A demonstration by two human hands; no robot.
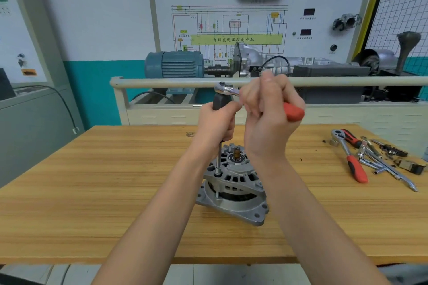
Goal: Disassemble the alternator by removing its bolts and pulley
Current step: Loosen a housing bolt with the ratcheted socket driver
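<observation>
A grey cast alternator (234, 187) stands on the wooden table (92, 192), its bare shaft (236, 152) pointing up. A long socket driver (218, 162) stands upright on a bolt at the housing's left edge. My left hand (216, 125) grips the driver's dark handle. A chrome ratchet head (225, 88) sits on top of that handle. My right hand (268, 113) grips the ratchet's red handle (294, 112), which points right.
More tools lie at the table's right end: a second red-handled ratchet (347, 155), chrome extensions (382, 164) and small parts (407, 165). Behind the table runs a cream rail (162, 82) in front of a training stand with a blue motor (176, 65).
</observation>
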